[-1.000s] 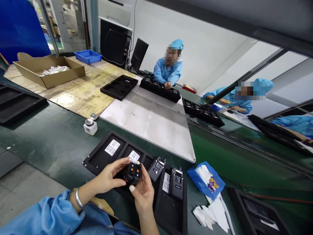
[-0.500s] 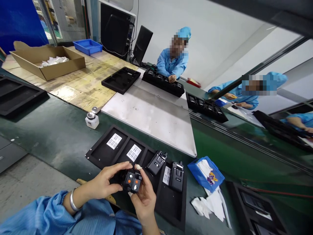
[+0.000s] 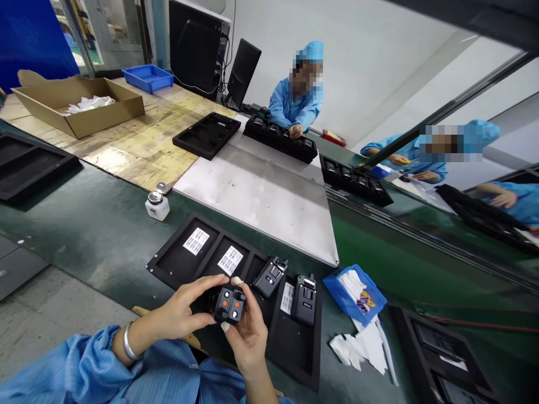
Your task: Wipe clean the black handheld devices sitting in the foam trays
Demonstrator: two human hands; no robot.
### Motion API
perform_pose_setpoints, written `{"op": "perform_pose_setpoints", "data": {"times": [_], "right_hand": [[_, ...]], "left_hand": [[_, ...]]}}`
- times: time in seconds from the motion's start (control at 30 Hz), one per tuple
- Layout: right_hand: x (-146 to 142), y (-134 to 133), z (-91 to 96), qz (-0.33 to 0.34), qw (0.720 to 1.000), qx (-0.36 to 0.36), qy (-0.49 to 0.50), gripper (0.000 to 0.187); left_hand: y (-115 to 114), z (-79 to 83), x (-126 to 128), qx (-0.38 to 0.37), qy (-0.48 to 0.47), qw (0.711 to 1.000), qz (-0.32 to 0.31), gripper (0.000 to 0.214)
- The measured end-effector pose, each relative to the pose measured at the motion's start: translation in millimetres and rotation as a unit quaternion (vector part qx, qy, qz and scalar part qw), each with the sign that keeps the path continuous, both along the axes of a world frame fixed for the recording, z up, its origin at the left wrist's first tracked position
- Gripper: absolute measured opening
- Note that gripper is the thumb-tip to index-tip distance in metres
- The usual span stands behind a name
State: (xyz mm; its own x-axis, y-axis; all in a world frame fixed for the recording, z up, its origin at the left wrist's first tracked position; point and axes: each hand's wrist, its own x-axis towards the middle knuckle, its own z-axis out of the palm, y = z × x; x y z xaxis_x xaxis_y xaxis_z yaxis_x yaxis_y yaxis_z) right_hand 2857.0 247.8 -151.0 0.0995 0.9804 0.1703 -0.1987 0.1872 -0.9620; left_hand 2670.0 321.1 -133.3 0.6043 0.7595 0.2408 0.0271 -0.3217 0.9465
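Note:
Both my left hand (image 3: 179,311) and my right hand (image 3: 248,339) grip a black handheld radio (image 3: 229,304), whose facing side shows orange marks. Under my hands lies a black foam tray (image 3: 168,266) on the green bench. Its compartments hold white barcode labels (image 3: 196,241) (image 3: 230,260). Just right of my hands, two more black radios (image 3: 269,277) (image 3: 305,300) stand in the tray's slots. My hands partly hide the tray's lower part.
A steel plate (image 3: 252,202) lies beyond the tray, with a white bottle (image 3: 157,206) left of it. Right sits a blue box of wipes (image 3: 353,294). Across the bench, a co-worker (image 3: 292,98) handles a black tray of devices (image 3: 280,140). A mirror reflects the scene at right.
The radio has turned from tilted to nearly square toward me, still in both hands. My view has shifted slightly, moving the background up and left.

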Motion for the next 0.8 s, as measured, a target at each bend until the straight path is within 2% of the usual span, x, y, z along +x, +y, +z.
{"op": "perform_pose_setpoints", "data": {"times": [0.13,0.23,0.37,0.5,0.57,0.67,0.73,0.8], "right_hand": [[0.4,3.3,-9.1,0.005,0.999,-0.031,0.019,0.071],[0.3,11.1,-18.8,0.0,0.998,-0.042,0.039,0.072],[-1.8,28.4,-30.1,-0.016,0.997,-0.06,0.037,0.079],[-3.0,43.6,-32.9,-0.032,0.997,-0.065,0.034,0.077],[-1.1,48.0,-30.1,-0.068,0.992,-0.087,0.054,0.072],[3.1,51.5,-18.8,-0.142,0.964,-0.162,0.154,0.063],[4.3,52.6,-6.8,-0.158,0.938,-0.215,0.222,0.056],[2.5,53.3,7.0,-0.158,0.921,-0.249,0.253,0.051]], "left_hand": [[4.9,0.7,6.6,0.029,0.002,0.999,0.025,0.078],[13.0,-4.6,12.2,0.02,0.001,0.999,0.036,0.076],[24.9,-12.0,21.5,-0.047,-0.015,0.997,0.059,0.069],[35.3,-15.3,35.3,-0.151,-0.083,0.981,0.086,0.067],[40.4,-15.7,40.4,-0.251,-0.152,0.947,0.129,0.059],[46.5,-12.8,41.3,-0.391,-0.234,0.87,0.185,0.046],[47.3,-7.8,38.4,-0.457,-0.251,0.835,0.175,0.045],[45.0,-0.5,36.0,-0.514,-0.257,0.806,0.139,0.046]]}}
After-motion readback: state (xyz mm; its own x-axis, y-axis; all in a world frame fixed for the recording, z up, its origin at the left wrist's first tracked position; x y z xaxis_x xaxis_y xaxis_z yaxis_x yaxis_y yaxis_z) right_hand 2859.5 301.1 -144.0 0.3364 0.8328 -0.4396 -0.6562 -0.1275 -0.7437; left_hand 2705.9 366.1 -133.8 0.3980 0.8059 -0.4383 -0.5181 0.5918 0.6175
